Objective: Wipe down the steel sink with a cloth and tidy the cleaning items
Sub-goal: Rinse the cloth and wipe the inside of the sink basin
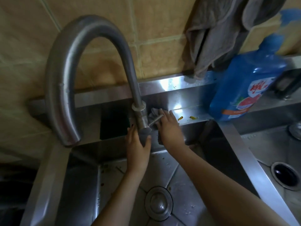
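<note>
The grey cloth (154, 113) sits bunched on the steel sink (192, 111) far ledge, just right of the tap (140, 118). It looks soft and limp, so it is best pressed flat, as the right hand (169, 126) does with straight fingers. The left hand (138, 145) curls round the tap base

Home kitchen, steel double sink (244, 154), tiled wall (154, 30), detergent bottle (244, 85)

The sink (244, 154) is brushed steel, glinting along its back ledge. At ten o'clock, the faucet (65, 66) is matt, scuffed metal. The cloth (153, 113) at its base is soft grey fabric. At two o'clock, the blue pouch (244, 85) is glossy plastic.
</note>
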A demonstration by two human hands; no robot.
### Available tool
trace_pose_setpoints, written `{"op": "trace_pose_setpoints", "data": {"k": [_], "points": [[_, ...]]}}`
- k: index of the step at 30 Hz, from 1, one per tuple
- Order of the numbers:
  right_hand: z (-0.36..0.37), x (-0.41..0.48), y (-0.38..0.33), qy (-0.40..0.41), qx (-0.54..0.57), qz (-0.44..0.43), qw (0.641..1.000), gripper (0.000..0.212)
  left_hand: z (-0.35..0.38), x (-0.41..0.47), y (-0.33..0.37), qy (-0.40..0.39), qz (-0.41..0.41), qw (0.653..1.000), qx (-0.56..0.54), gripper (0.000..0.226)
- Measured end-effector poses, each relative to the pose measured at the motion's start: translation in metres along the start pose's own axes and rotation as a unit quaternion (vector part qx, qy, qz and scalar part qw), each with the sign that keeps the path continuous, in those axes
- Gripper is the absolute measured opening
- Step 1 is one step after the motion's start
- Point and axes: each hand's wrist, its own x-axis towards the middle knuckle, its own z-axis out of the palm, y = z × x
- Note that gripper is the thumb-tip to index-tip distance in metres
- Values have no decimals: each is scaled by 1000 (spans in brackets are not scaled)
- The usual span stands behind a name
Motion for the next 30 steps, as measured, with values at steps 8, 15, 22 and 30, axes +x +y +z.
{"op": "trace_pose_setpoints", "data": {"k": [8, 15, 22, 30], "points": [[15, -4, -1, 108, -32, -52, 992, 34, 13, 7, -11, -31, -9, 994, 103, 42], [15, 0, 0, 86, -27, -33, 995, 32, 12, 5, -10, -25, 0, 996, 83, 45], [-3, 4, 54, 83, -96, 13, 992, 41, 10, 2, -12, -32, 1, 997, 73, 46], [-2, 5, 51, 82, -87, 123, 985, 46, 5, 4, -15, -50, 13, 995, 82, 51]]}}
